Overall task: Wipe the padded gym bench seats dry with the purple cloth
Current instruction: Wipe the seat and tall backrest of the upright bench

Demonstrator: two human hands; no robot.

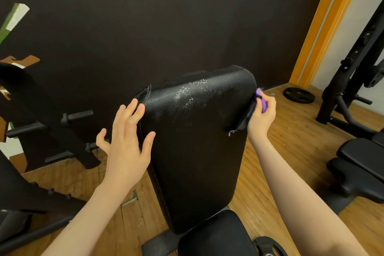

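An inclined black padded back pad (195, 143) stands in front of me, its upper part glistening with wet specks. Its black seat pad (216, 235) shows at the bottom. My left hand (126, 141) lies with straight fingers against the pad's left edge. My right hand (262, 114) grips the purple cloth (262, 100) at the pad's upper right edge, where torn upholstery (241, 122) hangs loose. Most of the cloth is hidden in my fist.
A second black bench (361, 164) sits at the right, with a black rack (353, 89) and a weight plate (299, 95) on the wooden floor behind it. A plate-storage frame with pegs (68, 118) stands at the left. A dark wall is close behind.
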